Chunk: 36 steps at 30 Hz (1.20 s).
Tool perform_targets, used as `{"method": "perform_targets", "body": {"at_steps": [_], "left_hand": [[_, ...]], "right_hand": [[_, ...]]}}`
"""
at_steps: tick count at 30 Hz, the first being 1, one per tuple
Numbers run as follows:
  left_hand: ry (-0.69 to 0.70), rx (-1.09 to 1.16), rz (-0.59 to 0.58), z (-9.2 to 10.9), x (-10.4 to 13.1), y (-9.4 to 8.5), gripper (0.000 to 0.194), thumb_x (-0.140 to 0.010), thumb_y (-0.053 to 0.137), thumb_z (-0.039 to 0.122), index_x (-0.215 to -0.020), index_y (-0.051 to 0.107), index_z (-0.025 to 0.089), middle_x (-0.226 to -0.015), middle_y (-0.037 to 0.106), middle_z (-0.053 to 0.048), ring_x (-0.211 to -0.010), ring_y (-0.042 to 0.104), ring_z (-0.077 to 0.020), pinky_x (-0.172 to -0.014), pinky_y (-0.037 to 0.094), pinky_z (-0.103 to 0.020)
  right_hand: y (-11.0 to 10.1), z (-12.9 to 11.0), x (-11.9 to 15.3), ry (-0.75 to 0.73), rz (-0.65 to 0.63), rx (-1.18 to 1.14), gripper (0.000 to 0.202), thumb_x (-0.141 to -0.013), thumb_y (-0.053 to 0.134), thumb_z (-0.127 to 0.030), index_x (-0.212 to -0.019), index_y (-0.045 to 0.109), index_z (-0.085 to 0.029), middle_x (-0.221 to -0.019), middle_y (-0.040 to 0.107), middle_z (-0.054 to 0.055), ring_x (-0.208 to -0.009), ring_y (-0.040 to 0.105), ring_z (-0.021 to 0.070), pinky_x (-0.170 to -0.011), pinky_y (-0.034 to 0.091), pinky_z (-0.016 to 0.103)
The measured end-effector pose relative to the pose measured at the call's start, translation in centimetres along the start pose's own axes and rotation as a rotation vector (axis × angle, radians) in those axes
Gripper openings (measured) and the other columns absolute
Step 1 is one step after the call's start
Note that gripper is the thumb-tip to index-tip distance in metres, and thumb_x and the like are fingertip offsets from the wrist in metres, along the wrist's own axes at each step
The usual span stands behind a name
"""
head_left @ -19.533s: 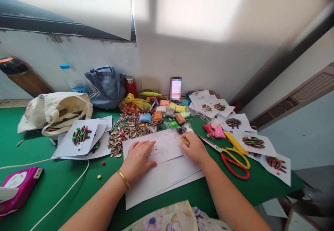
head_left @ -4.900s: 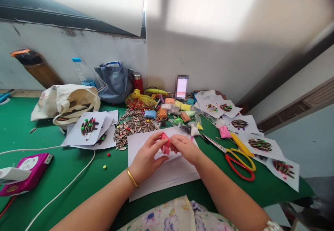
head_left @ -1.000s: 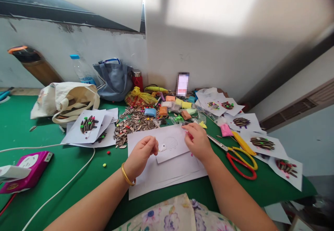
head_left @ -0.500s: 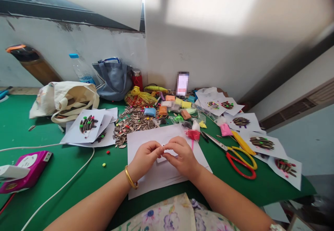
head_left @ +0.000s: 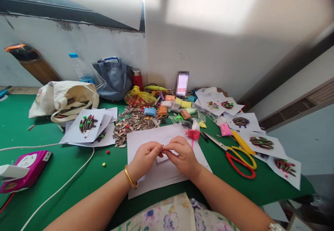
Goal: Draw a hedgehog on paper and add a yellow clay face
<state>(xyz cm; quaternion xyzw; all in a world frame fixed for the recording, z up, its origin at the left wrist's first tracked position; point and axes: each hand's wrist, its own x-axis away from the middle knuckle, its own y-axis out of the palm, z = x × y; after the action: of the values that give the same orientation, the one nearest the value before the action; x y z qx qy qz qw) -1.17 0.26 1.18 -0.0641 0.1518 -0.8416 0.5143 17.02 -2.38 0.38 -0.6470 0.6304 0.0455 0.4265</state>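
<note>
A person's left hand (head_left: 146, 156) and right hand (head_left: 184, 158) meet at the fingertips over loose white paper (head_left: 159, 185), where a hedgehog drawing (head_left: 167, 140) lies partly hidden beneath them; whether the hands grasp something small cannot be told. Red-and-yellow-handled scissors (head_left: 226, 148) lie to the right, a red clay packet (head_left: 193, 134) rests at the sheets' far corner, sunflower seeds (head_left: 135, 123) spread beyond, and a phone (head_left: 182, 84) leans against the wall (head_left: 161, 60).

Between the cable (head_left: 60, 191) and left forearm (head_left: 96, 203), the worktop (head_left: 88, 177) leaves a lane, broken by two beads (head_left: 103, 164). Scissors (head_left: 241, 162) and cards (head_left: 261, 142) bar its right edge; seeds (head_left: 138, 122) and clay packets (head_left: 150, 112) crowd the far edge.
</note>
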Motion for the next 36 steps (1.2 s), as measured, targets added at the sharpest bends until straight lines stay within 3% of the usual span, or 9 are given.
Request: {"method": "perform_targets", "body": {"at_steps": [3, 5, 6, 9, 12, 19, 23, 28, 36], "left_hand": [[0.072, -0.087, 0.042, -0.4, -0.3, -0.7, 0.039, -0.097, 0.041, 0.042, -0.087, 0.07, 0.018, -0.083, 0.07, -0.005, -0.08, 0.064, -0.0183, -0.079, 0.05, -0.032], [0.163, -0.254, 0.096, -0.8, -0.5, -1.3, 0.026, -0.092, 0.055, 0.041, -0.099, 0.069, 0.02, -0.097, 0.07, -0.006, -0.094, 0.063, -0.0209, -0.088, 0.048, -0.035], [0.212, -0.35, 0.082, -1.0, -0.7, -1.7, 0.029, -0.087, 0.064, 0.041, -0.109, 0.067, 0.022, -0.107, 0.07, -0.006, -0.103, 0.061, -0.0228, -0.095, 0.045, -0.038], [0.265, -0.604, -0.036, -1.5, -0.9, -2.3, 0.065, -0.072, 0.081, 0.04, -0.13, 0.056, 0.027, -0.126, 0.064, -0.007, -0.12, 0.053, -0.0283, -0.105, 0.037, -0.045], [0.228, -0.734, -0.134, -2.0, -1.0, -2.3, 0.085, -0.066, 0.084, 0.04, -0.14, 0.046, 0.028, -0.134, 0.06, -0.007, -0.128, 0.048, -0.0307, -0.107, 0.033, -0.048], [0.167, -0.76, -0.182, -2.5, -1.1, -2.1, 0.094, -0.067, 0.083, 0.041, -0.146, 0.035, 0.03, -0.138, 0.058, -0.006, -0.13, 0.047, -0.0287, -0.108, 0.03, -0.046], [0.167, -0.752, -0.182, -2.8, -1.2, -2.2, 0.094, -0.067, 0.082, 0.042, -0.147, 0.034, 0.03, -0.138, 0.057, -0.005, -0.13, 0.047, -0.0289, -0.108, 0.03, -0.045], [0.161, -0.753, -0.183, -2.8, -1.1, -2.2, 0.094, -0.067, 0.082, 0.043, -0.146, 0.034, 0.029, -0.138, 0.058, -0.006, -0.13, 0.047, -0.0288, -0.108, 0.03, -0.044], [0.165, -0.759, -0.184, -2.7, -1.1, -2.2, 0.094, -0.067, 0.082, 0.042, -0.146, 0.033, 0.029, -0.138, 0.057, -0.006, -0.131, 0.046, -0.0276, -0.108, 0.03, -0.043]], "right_hand": [[-0.7, 0.6, -0.2, 0.029, 0.02, 0.034, 0.008, -0.089, 0.064, -0.021, -0.091, 0.071, -0.023, -0.084, 0.064, 0.003, -0.084, 0.059, 0.0189, -0.078, 0.045, 0.035], [-1.3, 1.3, -0.3, 0.074, 0.009, 0.053, 0.008, -0.089, 0.063, -0.02, -0.088, 0.07, -0.022, -0.085, 0.064, 0.004, -0.085, 0.059, 0.0192, -0.078, 0.045, 0.035], [-1.5, 1.6, -0.3, 0.092, -0.013, 0.065, 0.007, -0.089, 0.063, -0.02, -0.088, 0.07, -0.022, -0.085, 0.064, 0.004, -0.084, 0.059, 0.019, -0.078, 0.045, 0.034], [-1.5, 2.5, 0.0, 0.106, -0.136, 0.129, 0.007, -0.088, 0.064, -0.02, -0.086, 0.071, -0.021, -0.085, 0.063, 0.003, -0.082, 0.059, 0.0177, -0.077, 0.043, 0.033], [-0.7, 2.6, 0.6, 0.067, -0.263, 0.218, 0.006, -0.086, 0.067, -0.018, -0.086, 0.072, -0.021, -0.087, 0.065, 0.003, -0.085, 0.058, 0.0176, -0.079, 0.04, 0.033], [0.8, 2.4, 1.3, -0.029, -0.359, 0.427, 0.01, -0.09, 0.065, -0.023, -0.089, 0.074, -0.023, -0.084, 0.066, 0.002, -0.085, 0.057, 0.0173, -0.078, 0.034, 0.034], [0.1, 2.8, 1.9, -0.033, -0.369, 0.485, 0.015, -0.094, 0.06, -0.022, -0.101, 0.073, -0.023, -0.086, 0.067, 0.003, -0.086, 0.057, 0.0177, -0.077, 0.034, 0.033], [-0.8, 2.6, 2.7, -0.067, -0.424, 0.546, 0.028, -0.088, 0.061, -0.014, -0.114, 0.068, -0.022, -0.097, 0.067, 0.006, -0.092, 0.055, 0.0207, -0.081, 0.034, 0.035], [-1.1, 0.9, 2.6, -0.181, -0.527, 0.628, 0.03, -0.094, 0.056, -0.027, -0.123, 0.062, -0.028, -0.099, 0.064, 0.006, -0.091, 0.05, 0.0222, -0.084, 0.031, 0.039]]}}
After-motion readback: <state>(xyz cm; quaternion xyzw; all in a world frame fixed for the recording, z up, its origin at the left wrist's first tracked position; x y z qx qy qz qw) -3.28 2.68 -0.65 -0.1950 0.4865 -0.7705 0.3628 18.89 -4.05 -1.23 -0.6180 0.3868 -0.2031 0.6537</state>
